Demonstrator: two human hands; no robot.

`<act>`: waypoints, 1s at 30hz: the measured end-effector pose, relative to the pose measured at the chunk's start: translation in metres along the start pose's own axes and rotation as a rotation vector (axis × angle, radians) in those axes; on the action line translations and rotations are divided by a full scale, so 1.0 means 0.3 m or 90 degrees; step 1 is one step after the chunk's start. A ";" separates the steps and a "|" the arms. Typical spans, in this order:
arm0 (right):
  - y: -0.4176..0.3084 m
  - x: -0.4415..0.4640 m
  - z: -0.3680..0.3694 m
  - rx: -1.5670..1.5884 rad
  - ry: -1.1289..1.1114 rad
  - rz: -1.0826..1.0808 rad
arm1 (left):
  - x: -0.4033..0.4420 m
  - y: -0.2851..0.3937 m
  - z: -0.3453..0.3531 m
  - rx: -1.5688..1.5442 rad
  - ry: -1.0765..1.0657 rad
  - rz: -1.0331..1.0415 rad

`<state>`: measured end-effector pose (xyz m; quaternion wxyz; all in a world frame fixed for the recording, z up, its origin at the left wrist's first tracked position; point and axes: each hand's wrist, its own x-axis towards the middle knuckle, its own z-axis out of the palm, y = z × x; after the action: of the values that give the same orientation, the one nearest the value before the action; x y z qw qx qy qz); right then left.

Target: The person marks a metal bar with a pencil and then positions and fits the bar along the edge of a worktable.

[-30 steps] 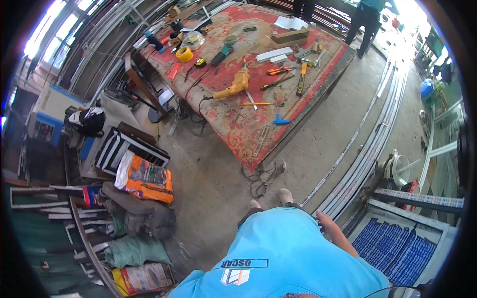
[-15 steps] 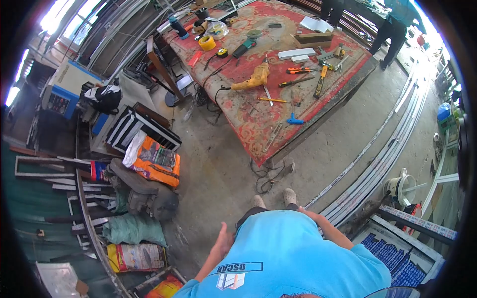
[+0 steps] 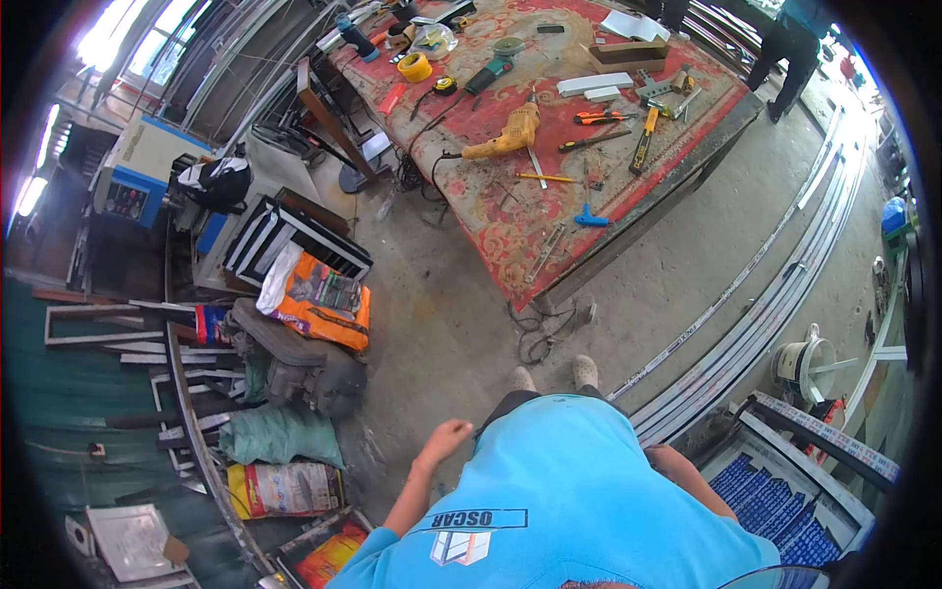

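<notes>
My left hand hangs out beside the blue shirt, over the concrete floor, its fingers curled in and nothing visible in them. On the other side my right hand is down by my hip, near the shirt's edge; its fingers are mostly hidden. Neither hand touches a tool. Ahead stands the worktable with a worn red patterned cover. A yellow drill, a green angle grinder, a blue-handled tool, a pencil and an orange cutter lie on it.
Long metal profiles run along the floor at right, near a white bucket. An orange bag and stuffed sacks are piled at left. A cable lies by the table corner. Another person stands at the far right.
My left hand has risen slightly and its fingers have gone from straight to curled. My right hand has shifted down and outward. The whole view has moved a little to the right.
</notes>
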<state>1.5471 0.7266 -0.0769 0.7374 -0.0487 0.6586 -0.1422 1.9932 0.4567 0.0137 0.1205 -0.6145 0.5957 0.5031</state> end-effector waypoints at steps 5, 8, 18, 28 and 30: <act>-0.172 -0.247 0.086 -0.075 -0.017 -0.143 | -0.032 0.063 0.118 -0.046 -0.040 -0.014; -0.204 -0.247 0.083 -0.149 0.027 -0.126 | -0.039 0.103 0.105 -0.118 -0.061 -0.021; -0.375 -0.326 0.024 -0.249 0.074 -0.275 | -0.103 0.332 -0.075 -0.136 0.020 0.154; -0.447 -0.231 0.079 -0.559 0.145 -0.324 | -0.631 0.979 -0.426 -0.367 -0.354 1.076; -0.451 -0.218 0.091 -0.583 0.154 -0.322 | -0.682 1.044 -0.398 -0.406 -0.404 1.133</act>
<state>1.5481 0.6122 0.0243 0.5023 -0.5057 0.7012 -0.0181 1.8268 0.4108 0.3663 -0.3177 0.2150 0.6166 0.6875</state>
